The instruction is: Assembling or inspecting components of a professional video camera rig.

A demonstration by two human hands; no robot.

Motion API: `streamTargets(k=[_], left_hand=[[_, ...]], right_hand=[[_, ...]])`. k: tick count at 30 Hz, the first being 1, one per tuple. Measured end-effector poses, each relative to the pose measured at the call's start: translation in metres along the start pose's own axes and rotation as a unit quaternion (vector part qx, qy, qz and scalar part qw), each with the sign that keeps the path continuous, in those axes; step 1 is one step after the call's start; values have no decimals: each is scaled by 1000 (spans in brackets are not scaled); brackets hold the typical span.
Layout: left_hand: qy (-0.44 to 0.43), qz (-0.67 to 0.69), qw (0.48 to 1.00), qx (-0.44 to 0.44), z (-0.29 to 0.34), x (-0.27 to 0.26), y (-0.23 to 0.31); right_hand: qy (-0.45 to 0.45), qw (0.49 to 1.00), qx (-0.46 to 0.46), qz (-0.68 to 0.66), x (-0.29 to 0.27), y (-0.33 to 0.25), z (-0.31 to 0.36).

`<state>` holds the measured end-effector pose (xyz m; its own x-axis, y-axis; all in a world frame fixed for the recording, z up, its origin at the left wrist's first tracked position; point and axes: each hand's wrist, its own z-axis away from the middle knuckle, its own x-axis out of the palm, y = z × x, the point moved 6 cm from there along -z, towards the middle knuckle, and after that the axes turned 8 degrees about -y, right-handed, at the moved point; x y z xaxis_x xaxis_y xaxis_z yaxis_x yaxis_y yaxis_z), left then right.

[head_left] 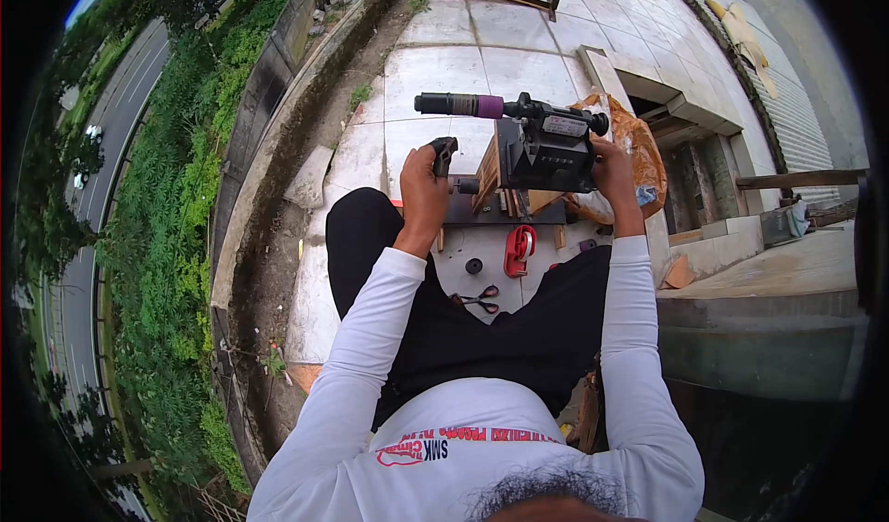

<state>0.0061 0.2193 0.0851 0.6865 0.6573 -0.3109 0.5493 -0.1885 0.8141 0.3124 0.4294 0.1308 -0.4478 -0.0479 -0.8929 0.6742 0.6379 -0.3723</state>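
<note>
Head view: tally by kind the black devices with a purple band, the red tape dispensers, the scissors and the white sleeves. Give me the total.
Black device with a purple band: 1
Red tape dispenser: 1
Scissors: 1 pair
White sleeves: 2, the left sleeve and the right sleeve
Total: 5

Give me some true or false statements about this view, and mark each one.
1. The right grip holds the black, boxy device with a long, purple-banded cylinder. True.
2. The cylinder extends rightward. False: it extends leftward.
3. The left grip holds a small black object. True.
4. The red plastic tape dispenser and dark-handled scissors lie on pale tiles. True.
5. The scissors are farther from the person than the dispenser. False: the dispenser is farther.
</note>
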Motion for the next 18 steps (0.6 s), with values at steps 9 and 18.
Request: streamTargets(k=[9,18], left_hand=[[3,7,1000,-25,2,0,-5],[-12,20,999,-41,2,3,-8]], right_hand=[[-13,999,37,-14,-45,-40,46],[56,998,-18,-10,-91,-49,0]])
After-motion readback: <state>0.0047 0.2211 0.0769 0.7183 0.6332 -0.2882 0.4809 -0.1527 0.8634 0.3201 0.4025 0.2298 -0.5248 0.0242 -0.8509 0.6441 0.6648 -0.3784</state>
